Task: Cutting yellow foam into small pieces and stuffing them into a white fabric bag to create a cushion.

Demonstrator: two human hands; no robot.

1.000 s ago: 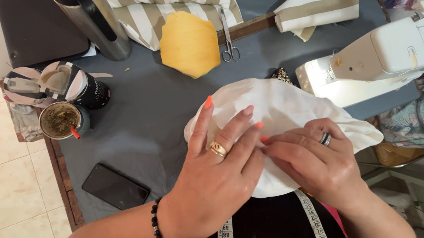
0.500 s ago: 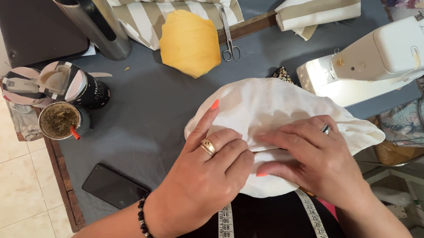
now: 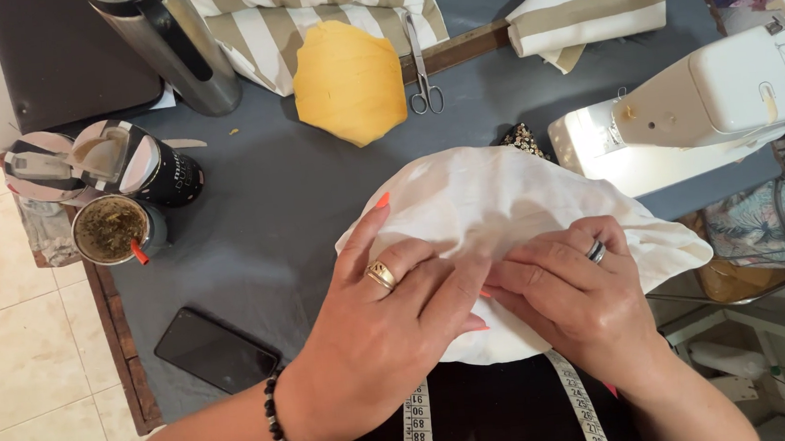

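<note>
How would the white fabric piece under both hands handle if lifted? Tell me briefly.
The white fabric would probably flop and droop: it already lies in soft folds and wrinkles. It looks thin, so likely light for its size. The left hand and right hand press it flat, which suggests it may shift on the grey table cover.

Both hands on white fabric

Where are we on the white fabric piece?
Done: a yellow piece lies cut out near the scissors. In hand: left hand and right hand press a fold into the white fabric. Left: nothing is under the sewing machine, so stitching looks not yet done.
</note>
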